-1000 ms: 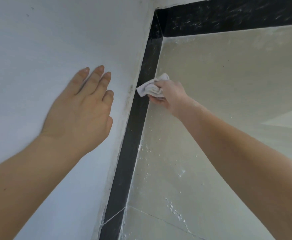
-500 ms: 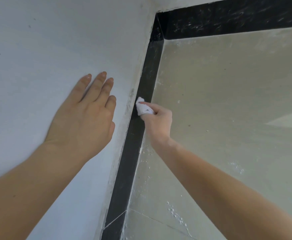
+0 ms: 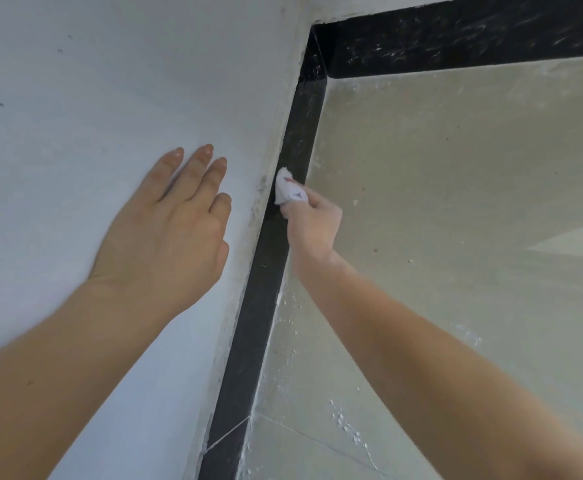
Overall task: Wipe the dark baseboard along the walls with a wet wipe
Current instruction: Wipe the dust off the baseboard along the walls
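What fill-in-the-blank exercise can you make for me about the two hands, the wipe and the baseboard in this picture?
1. The right hand presses a crumpled white ____ onto the dark baseboard.
2. The left hand lies flat on the white ____.
3. The hand that holds nothing is the ____ one.

Missing words: wipe; wall; left.

The left hand (image 3: 165,233) lies flat, fingers straight and slightly spread, forearm reaching in from the lower left. The right hand (image 3: 312,221) is curled, apparently pinching a wet wipe (image 3: 288,190) at its fingertips, arm extended.
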`<state>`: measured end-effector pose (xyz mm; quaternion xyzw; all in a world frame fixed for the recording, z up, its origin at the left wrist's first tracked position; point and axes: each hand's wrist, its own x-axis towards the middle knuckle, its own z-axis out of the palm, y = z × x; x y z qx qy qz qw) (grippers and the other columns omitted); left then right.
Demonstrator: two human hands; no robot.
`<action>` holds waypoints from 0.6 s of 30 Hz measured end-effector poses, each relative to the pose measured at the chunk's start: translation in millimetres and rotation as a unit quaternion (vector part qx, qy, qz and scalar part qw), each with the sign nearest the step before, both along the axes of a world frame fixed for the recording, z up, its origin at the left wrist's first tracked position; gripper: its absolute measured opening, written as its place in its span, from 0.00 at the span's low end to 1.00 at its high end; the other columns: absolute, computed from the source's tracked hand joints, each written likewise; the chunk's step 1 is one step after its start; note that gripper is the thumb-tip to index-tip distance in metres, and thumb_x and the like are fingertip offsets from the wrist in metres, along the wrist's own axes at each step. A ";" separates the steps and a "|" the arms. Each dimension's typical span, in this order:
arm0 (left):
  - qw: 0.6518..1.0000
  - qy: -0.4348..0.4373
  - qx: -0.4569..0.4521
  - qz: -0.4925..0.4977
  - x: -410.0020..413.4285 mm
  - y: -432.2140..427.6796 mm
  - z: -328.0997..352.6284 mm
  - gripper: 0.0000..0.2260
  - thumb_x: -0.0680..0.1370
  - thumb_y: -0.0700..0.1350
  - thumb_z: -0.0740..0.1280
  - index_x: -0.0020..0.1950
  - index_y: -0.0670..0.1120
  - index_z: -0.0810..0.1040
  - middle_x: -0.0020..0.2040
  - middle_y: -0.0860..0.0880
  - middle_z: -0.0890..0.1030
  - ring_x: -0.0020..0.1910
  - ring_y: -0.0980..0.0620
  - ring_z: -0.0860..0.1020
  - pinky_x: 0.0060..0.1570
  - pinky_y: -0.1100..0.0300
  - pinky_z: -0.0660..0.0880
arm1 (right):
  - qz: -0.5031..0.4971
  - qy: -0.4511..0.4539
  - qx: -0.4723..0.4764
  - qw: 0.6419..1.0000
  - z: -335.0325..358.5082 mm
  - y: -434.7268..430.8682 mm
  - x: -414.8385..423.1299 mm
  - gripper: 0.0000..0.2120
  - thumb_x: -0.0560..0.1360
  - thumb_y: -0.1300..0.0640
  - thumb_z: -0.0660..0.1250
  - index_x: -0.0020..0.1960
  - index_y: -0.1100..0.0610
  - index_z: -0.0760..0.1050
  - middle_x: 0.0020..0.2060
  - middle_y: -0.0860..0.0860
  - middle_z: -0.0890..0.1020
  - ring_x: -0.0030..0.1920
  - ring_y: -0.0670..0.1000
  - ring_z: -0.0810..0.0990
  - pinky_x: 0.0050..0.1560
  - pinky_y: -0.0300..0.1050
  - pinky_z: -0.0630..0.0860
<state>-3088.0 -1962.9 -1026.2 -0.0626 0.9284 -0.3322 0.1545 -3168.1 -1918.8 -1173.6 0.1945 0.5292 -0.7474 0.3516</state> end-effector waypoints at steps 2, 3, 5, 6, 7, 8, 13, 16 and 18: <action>1.000 0.000 0.007 0.008 0.1 -0.5 0.4 0.25 0.73 0.46 0.50 0.59 0.35 0.78 0.70 0.37 0.70 0.72 0.40 0.64 0.72 0.46 0.52 | 0.011 0.005 -0.007 1.000 4.7 15.5 31.1 0.04 0.71 0.62 0.70 0.41 0.57 0.85 0.35 0.45 0.84 0.39 0.40 0.81 0.49 0.33 0.78; 1.000 -0.003 0.004 0.011 0.3 -0.6 0.6 0.25 0.73 0.46 0.49 0.59 0.36 0.78 0.70 0.37 0.70 0.72 0.40 0.64 0.72 0.46 0.52 | 0.037 0.015 -0.008 0.999 5.1 26.4 43.4 0.08 0.69 0.66 0.69 0.36 0.57 0.84 0.32 0.47 0.81 0.36 0.41 0.80 0.46 0.31 0.77; 1.000 -0.019 -0.009 0.014 -0.7 -0.3 0.0 0.25 0.73 0.46 0.50 0.61 0.37 0.78 0.71 0.38 0.69 0.73 0.41 0.63 0.72 0.46 0.51 | 0.116 0.004 -0.022 0.993 1.5 48.0 60.9 0.13 0.65 0.70 0.65 0.28 0.56 0.80 0.28 0.52 0.78 0.35 0.48 0.79 0.47 0.36 0.77; 0.999 -0.033 -0.013 0.019 -0.7 1.2 -0.2 0.23 0.73 0.46 0.53 0.61 0.38 0.78 0.71 0.38 0.69 0.73 0.41 0.63 0.72 0.47 0.51 | 0.165 -0.010 -0.032 0.986 -1.6 57.3 64.4 0.12 0.64 0.69 0.65 0.26 0.57 0.79 0.26 0.54 0.78 0.35 0.51 0.80 0.47 0.40 0.78; 0.998 -0.048 -0.011 0.030 -0.1 2.7 -0.1 0.22 0.72 0.46 0.58 0.60 0.38 0.79 0.70 0.38 0.70 0.72 0.41 0.64 0.72 0.47 0.51 | 0.225 -0.016 -0.027 0.974 -2.1 65.8 62.4 0.09 0.64 0.67 0.66 0.27 0.60 0.80 0.28 0.57 0.81 0.36 0.53 0.82 0.49 0.43 0.79; 0.997 -0.065 -0.005 0.045 -2.7 5.4 2.3 0.22 0.70 0.47 0.63 0.59 0.38 0.80 0.69 0.38 0.71 0.72 0.41 0.65 0.71 0.47 0.52 | 0.276 -0.015 -0.006 0.961 -1.6 72.2 55.7 0.07 0.65 0.64 0.68 0.30 0.63 0.82 0.31 0.59 0.84 0.39 0.54 0.84 0.51 0.45 0.80; 0.992 -0.072 0.025 0.096 -28.5 23.1 32.2 0.23 0.76 0.50 0.58 0.70 0.44 0.71 0.77 0.43 0.58 0.77 0.46 0.52 0.70 0.51 0.39 | 0.262 -0.008 0.127 0.957 22.2 86.1 -17.7 0.13 0.71 0.64 0.65 0.29 0.60 0.80 0.24 0.48 0.80 0.33 0.47 0.78 0.40 0.38 0.75; 0.984 -0.089 0.004 0.154 -50.0 32.3 60.1 0.24 0.79 0.51 0.52 0.75 0.47 0.61 0.79 0.46 0.48 0.77 0.48 0.43 0.74 0.51 0.38 | 0.249 0.005 0.140 0.958 50.1 92.0 -64.4 0.07 0.68 0.61 0.68 0.35 0.66 0.78 0.27 0.53 0.78 0.33 0.52 0.74 0.41 0.41 0.75; 0.978 -0.091 0.002 0.185 -60.3 37.2 72.4 0.24 0.80 0.51 0.51 0.76 0.48 0.59 0.79 0.46 0.47 0.77 0.48 0.42 0.75 0.51 0.40 | 0.234 0.009 0.133 0.963 65.5 96.8 -86.9 0.06 0.68 0.61 0.69 0.32 0.60 0.77 0.30 0.56 0.79 0.35 0.53 0.76 0.49 0.46 0.80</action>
